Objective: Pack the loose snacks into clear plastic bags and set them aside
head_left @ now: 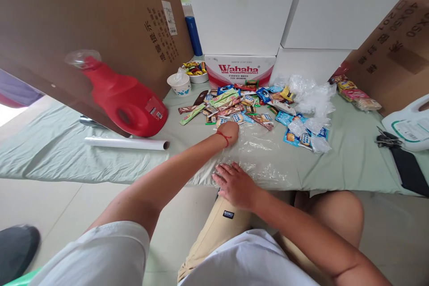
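My left hand [231, 133], with a red string at its wrist, is curled closed at the front edge of the snack pile. Its fingertips are hidden, so what it holds, if anything, cannot be made out. A clear plastic bag [258, 143] lies flat on the cloth beside and below it. My right hand [236, 183] rests at the table's near edge, fingers extended over crinkled clear plastic. Just beyond my left hand are wrapped snacks: green sticks [193, 114], brown sticks [232, 111] and small biscuit packets [237, 118].
Crumpled clear bags [310, 94] lie right of the pile. A red jug [125, 98] and a white roll [127, 143] are at left. A paper cup [180, 85] stands near a white Wahaha box [239, 71]. Scissors [387, 138] and a white jug [410, 125] are at right.
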A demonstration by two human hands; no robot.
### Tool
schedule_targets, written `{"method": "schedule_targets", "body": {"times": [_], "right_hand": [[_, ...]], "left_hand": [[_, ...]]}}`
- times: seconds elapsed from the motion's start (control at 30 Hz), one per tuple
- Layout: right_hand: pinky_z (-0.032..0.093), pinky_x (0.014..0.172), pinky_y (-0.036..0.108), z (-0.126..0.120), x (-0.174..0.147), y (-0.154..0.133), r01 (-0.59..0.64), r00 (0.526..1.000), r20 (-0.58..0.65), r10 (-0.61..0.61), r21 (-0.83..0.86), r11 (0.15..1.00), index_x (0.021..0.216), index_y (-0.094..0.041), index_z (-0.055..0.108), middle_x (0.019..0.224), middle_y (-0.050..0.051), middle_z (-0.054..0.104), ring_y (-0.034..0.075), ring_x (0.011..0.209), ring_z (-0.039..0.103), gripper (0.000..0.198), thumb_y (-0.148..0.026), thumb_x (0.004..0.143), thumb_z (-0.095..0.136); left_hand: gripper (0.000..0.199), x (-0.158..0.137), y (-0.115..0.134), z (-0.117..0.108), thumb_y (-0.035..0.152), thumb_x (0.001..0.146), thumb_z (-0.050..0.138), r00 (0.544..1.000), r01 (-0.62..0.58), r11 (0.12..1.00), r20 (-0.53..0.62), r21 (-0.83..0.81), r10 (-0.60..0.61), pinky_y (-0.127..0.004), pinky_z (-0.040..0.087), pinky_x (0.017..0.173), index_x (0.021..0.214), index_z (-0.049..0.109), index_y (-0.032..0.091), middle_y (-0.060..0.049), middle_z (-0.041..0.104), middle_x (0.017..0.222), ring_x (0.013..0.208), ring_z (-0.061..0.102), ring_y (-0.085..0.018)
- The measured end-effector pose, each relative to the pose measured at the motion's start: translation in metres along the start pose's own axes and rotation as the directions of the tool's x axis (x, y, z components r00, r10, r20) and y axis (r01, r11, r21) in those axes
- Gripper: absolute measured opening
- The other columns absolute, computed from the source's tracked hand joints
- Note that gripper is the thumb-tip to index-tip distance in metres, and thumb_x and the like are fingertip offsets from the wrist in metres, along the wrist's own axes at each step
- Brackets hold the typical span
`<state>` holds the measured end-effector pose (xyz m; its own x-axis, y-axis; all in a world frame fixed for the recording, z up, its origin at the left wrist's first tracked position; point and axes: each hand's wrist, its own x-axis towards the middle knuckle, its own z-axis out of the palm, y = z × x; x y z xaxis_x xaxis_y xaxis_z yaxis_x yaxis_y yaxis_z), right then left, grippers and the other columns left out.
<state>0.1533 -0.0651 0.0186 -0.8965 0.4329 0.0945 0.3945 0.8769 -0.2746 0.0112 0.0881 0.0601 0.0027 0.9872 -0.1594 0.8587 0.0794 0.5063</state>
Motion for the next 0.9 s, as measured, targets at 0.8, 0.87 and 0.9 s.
{"method": "schedule_targets", "body": {"times": [0.8,0.87,0.9], "right_hand": [[0.030,0.126,0.066,-0.032,-0.022,0.104,-0.635,0.747,-0.195,0.635,0.071,0.769,0.156,-0.014,0.052,0.167,0.017,0.042,0.038,0.156,0.036,0.055,-0.038,0.107,0.049],[0.031,0.127,0.063,-0.027,-0.039,0.116,-0.642,0.746,-0.194,0.637,0.048,0.765,0.157,-0.013,0.050,0.168,0.016,0.041,0.037,0.157,0.036,0.055,-0.039,0.109,0.044],[0.032,0.127,0.060,-0.026,-0.047,0.119,-0.626,0.757,-0.201,0.621,0.047,0.778,0.158,-0.013,0.049,0.168,0.016,0.041,0.035,0.157,0.036,0.055,-0.038,0.110,0.041]], "left_hand": [[0.056,-0.057,-0.052,0.030,0.038,0.106,0.034,0.964,-0.241,0.936,-0.044,0.258,0.261,-0.069,0.010,0.129,0.161,0.044,0.031,-0.009,0.038,0.170,0.157,0.039,-0.030],[0.057,-0.060,-0.060,0.028,0.039,0.107,0.032,0.963,-0.248,0.934,-0.037,0.259,0.266,-0.068,0.009,0.130,0.162,0.043,0.030,-0.009,0.037,0.171,0.157,0.039,-0.030],[0.057,-0.062,-0.063,0.028,0.039,0.107,0.032,0.963,-0.250,0.933,-0.032,0.259,0.267,-0.068,0.008,0.130,0.162,0.043,0.029,-0.008,0.036,0.171,0.158,0.038,-0.029]]}}
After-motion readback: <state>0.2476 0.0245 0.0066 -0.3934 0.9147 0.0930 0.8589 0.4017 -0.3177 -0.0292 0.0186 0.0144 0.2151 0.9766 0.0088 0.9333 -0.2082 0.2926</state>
